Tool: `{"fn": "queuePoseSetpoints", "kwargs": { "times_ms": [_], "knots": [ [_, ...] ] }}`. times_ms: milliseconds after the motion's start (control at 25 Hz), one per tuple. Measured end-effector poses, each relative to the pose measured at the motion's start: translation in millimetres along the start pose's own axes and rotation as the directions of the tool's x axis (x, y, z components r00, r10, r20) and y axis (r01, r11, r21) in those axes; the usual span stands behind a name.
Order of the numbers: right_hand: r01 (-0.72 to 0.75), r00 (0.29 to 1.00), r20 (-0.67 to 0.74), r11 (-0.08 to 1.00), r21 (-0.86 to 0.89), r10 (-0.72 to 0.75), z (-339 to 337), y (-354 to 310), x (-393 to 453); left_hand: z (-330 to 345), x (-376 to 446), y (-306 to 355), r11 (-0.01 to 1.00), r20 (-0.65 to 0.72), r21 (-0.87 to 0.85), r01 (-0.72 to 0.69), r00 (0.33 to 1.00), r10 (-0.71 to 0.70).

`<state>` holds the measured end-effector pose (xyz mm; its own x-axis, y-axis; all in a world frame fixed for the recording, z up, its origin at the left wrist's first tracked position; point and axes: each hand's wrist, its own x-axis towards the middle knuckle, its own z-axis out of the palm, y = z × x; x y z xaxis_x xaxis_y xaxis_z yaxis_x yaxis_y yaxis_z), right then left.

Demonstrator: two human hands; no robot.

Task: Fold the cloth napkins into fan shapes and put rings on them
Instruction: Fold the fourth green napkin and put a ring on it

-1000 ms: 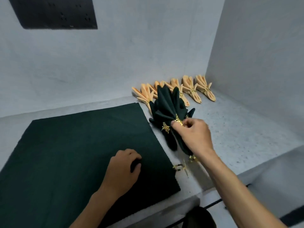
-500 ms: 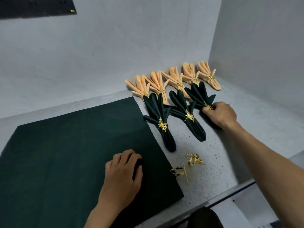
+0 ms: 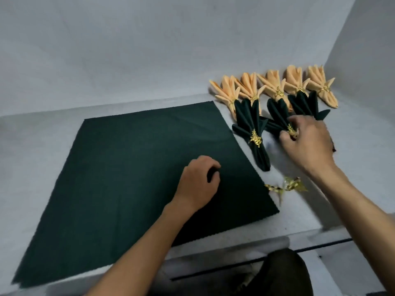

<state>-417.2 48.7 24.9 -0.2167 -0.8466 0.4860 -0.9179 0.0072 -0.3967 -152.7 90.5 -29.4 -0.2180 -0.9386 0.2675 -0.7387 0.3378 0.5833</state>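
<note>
Where pleats fan, leafy gold ring (image 3: pixel 255 139)

Napkins and rings, counted.

Five peach fan-folded napkins (image 3: pixel 275 87) lie in a back row, each with a gold ring. Three dark green fan-folded napkins (image 3: pixel 253 133) lie in front of them; gold rings show on two, while the third's ring area is hidden behind a hand. One flat dark green napkin (image 3: pixel 132 167) lies unfolded on the bench (image 3: pixel 352 167). Two loose gold rings (image 3: pixel 286 186) lie beside it. Two hands are in view.
</note>
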Motion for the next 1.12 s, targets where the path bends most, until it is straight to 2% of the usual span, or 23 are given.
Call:
{"fn": "queuePoseSetpoints", "kwargs": {
  "times_ms": [80,120,160,200,240,280,320,400,480,560,680,800,880,1000,1080,1120],
  "knots": [
    [0.230,0.968,0.069,0.965,0.129,-0.240,1.2,-46.4,-35.6,-26.1,-22.5,-13.7,0.991,-0.011,0.069,-0.112,0.994,0.113],
    [0.339,0.912,0.158,0.914,0.223,-0.377,2.6,-69.1,-55.4,-43.2,-40.7,-22.4,0.984,0.045,0.092,-0.150,0.988,0.146],
    [0.428,0.811,0.274,0.844,0.324,-0.516,5.9,-89.7,-74.7,-60.1,-59.7,-33.3,0.979,0.139,0.118,-0.166,0.979,0.149],
    [0.484,0.674,0.404,0.783,0.391,-0.619,9.6,-108.0,-92.3,-74.2,-77.0,-44.3,0.973,0.222,0.151,-0.172,0.966,0.136],
    [0.527,0.527,0.520,0.739,0.420,-0.672,14.7,-121.2,-107.6,-84.2,-94.1,-53.3,0.971,0.269,0.165,-0.174,0.955,0.125],
    [0.576,0.422,0.586,0.704,0.416,-0.692,22.6,-129.3,-119.3,-90.6,-108.4,-58.8,0.971,0.255,0.168,-0.173,0.959,0.127],
    [0.615,0.394,0.593,0.681,0.397,-0.702,30.4,-133.6,-126.5,-92.7,-118.0,-63.5,0.970,0.200,0.161,-0.185,0.968,0.151],
    [0.635,0.433,0.564,0.682,0.363,-0.703,35.8,-136.0,-129.0,-89.4,-122.9,-65.9,0.962,0.088,0.176,-0.209,0.977,0.196],
    [0.630,0.435,0.575,0.691,0.356,-0.693,33.7,-137.0,-128.3,-89.0,-119.9,-65.4,0.980,0.032,0.141,-0.139,0.990,0.136],
    [0.616,0.451,0.573,0.703,0.355,-0.685,29.2,-132.3,-129.5,-92.4,-117.0,-69.2,0.985,0.031,0.136,-0.105,0.994,0.102],
    [0.536,0.529,0.573,0.770,0.346,-0.626,25.6,-123.9,-128.5,-93.6,-115.3,-76.5,0.981,0.076,0.143,-0.134,0.989,0.124],
    [0.573,0.530,0.581,0.766,0.291,-0.618,30.5,-130.7,-122.7,-95.6,-105.6,-76.9,0.992,0.035,0.119,-0.043,0.999,0.039],
    [0.563,0.550,0.601,0.789,0.246,-0.580,30.6,-136.0,-117.3,-101.6,-101.0,-78.4,0.970,-0.007,0.234,-0.060,0.998,0.064],
    [0.591,0.597,0.628,0.803,0.077,-0.499,25.3,-137.3,-110.5,-119.3,-113.9,-80.0,0.918,0.097,0.382,-0.105,0.993,0.073],
    [0.560,0.657,0.589,0.828,0.037,-0.471,26.0,-137.7,-110.5,-133.5,-120.4,-86.0,0.937,0.091,0.350,0.003,0.995,-0.037],
    [0.526,0.694,0.554,0.849,0.047,-0.460,26.6,-137.9,-111.3,-138.9,-119.5,-89.9,0.948,0.012,0.312,0.066,0.997,-0.073]
  ]
}}
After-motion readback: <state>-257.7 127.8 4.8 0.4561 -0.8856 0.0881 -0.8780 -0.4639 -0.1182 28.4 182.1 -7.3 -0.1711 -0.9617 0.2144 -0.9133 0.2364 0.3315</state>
